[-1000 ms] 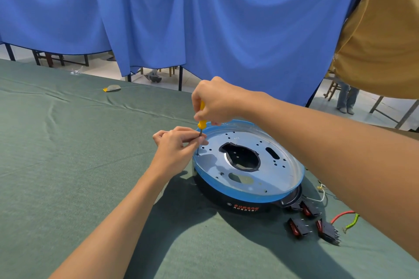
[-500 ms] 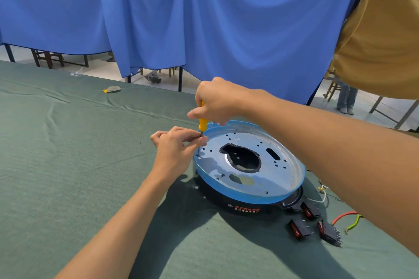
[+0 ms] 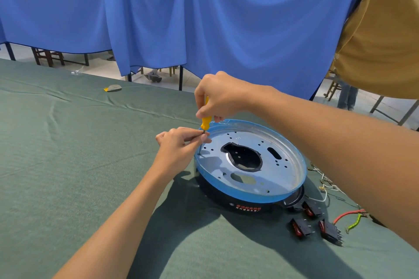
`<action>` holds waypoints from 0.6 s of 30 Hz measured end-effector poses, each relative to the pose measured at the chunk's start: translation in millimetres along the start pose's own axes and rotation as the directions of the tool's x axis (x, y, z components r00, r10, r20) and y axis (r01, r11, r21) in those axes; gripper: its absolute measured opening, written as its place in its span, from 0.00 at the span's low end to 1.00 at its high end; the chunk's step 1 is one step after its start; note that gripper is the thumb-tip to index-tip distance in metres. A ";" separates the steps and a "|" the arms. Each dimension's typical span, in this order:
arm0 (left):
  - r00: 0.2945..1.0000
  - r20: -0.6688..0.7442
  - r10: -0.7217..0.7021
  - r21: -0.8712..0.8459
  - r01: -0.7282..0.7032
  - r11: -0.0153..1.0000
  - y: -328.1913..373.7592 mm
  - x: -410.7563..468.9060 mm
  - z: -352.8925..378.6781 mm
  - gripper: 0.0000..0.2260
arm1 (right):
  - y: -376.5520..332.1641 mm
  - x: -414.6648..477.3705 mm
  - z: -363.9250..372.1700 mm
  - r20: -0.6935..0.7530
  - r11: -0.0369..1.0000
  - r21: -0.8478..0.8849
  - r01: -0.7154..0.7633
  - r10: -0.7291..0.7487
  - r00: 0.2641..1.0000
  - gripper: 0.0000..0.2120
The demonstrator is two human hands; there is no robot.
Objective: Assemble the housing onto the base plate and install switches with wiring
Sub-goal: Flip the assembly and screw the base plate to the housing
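Observation:
A round metal base plate (image 3: 281,170) with a blue film rim lies on top of the black housing (image 3: 240,204) on the green table cloth. My right hand (image 3: 220,97) grips the yellow handle of a small screwdriver (image 3: 205,121), held upright with its tip at a hole near the plate's left edge. My left hand (image 3: 179,142) pinches the screwdriver's thin shaft just above the plate. Three black rocker switches (image 3: 303,226) with red faces lie on the cloth to the right of the housing. Red, green and white wires (image 3: 349,217) lie beside them.
Blue curtains (image 3: 204,18) hang behind the table. A small yellow and grey scrap (image 3: 113,88) lies far back on the green cloth (image 3: 68,165). A mustard cloth (image 3: 383,41) hangs at the upper right. Chair and table legs stand on the floor beyond.
My right hand has turned slightly on the screwdriver handle. My left hand stays pinched on the shaft, and the plate and housing have not moved.

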State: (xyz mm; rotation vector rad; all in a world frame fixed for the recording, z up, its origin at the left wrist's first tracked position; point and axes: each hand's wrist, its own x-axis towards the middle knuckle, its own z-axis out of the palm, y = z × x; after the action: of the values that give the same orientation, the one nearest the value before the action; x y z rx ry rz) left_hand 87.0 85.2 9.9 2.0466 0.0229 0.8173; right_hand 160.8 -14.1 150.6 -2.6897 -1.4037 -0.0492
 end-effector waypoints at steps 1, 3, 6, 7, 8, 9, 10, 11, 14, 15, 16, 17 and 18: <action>1.000 -0.015 -0.004 -0.016 0.004 1.000 0.5 -0.9 1.3 0.04 | 0.0 0.3 1.7 -0.020 1.000 -0.021 -0.006 0.006 1.000 0.10; 0.998 -0.066 -0.005 -0.016 0.004 1.000 0.9 -2.0 3.5 0.05 | -0.6 0.6 2.5 -0.020 0.999 -0.042 -0.018 0.018 1.000 0.17; 0.997 -0.082 0.014 0.015 -0.012 1.000 -1.1 -0.3 4.2 0.03 | -2.8 -0.5 -2.5 0.031 1.000 -0.022 -0.018 0.019 0.999 0.15; 0.997 -0.074 0.008 0.013 -0.007 1.000 -2.2 0.1 4.1 0.03 | -3.1 -1.0 -4.6 0.046 1.000 0.006 -0.006 0.006 0.999 0.10; 0.998 -0.065 0.001 0.008 0.000 1.000 -3.2 0.3 4.2 0.04 | -3.0 -1.7 -5.9 0.052 1.000 0.021 0.012 -0.013 0.999 0.05; 0.998 -0.058 -0.002 0.001 0.002 1.000 -3.8 0.0 4.6 0.05 | -2.9 -1.6 -6.3 0.046 1.000 0.016 0.026 -0.027 0.999 0.03; 0.998 -0.056 -0.001 -0.010 0.000 1.000 -3.8 -0.9 5.2 0.05 | -2.6 -1.4 -5.3 0.029 0.999 -0.006 0.033 -0.033 0.999 0.02; 0.998 -0.065 0.006 -0.019 -0.007 1.000 -3.3 -1.8 6.3 0.04 | -2.4 -0.7 -3.3 0.008 0.999 -0.033 0.032 -0.031 0.999 0.04; 0.990 -0.138 0.027 0.044 -0.021 0.999 -1.3 -3.8 8.2 0.04 | -2.8 0.6 1.7 -0.005 0.996 -0.092 0.012 -0.012 1.000 0.16; 0.989 -0.146 0.023 0.063 -0.014 0.998 -1.3 -3.4 8.3 0.05 | -3.4 0.4 1.5 0.011 0.995 -0.102 0.008 -0.007 1.000 0.18; 0.990 -0.138 0.014 0.061 -0.005 0.998 -1.4 -2.6 7.8 0.05 | -4.0 0.4 0.6 0.034 0.995 -0.096 0.006 -0.003 0.999 0.18; 0.993 -0.121 0.005 0.042 0.000 0.999 -1.3 -2.0 7.1 0.04 | -4.6 0.0 -0.6 0.063 0.997 -0.073 0.010 -0.006 0.998 0.16; 0.995 -0.099 0.002 0.016 0.000 1.000 -1.6 -1.4 6.3 0.04 | -5.6 -0.6 -2.0 0.092 0.999 -0.048 0.021 -0.017 0.996 0.12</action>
State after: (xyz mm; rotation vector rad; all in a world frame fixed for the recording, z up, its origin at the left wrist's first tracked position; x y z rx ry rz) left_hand 89.8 81.0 5.6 2.0192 0.0837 0.9211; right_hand 155.9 -11.6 153.0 -2.7514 -1.4726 0.0392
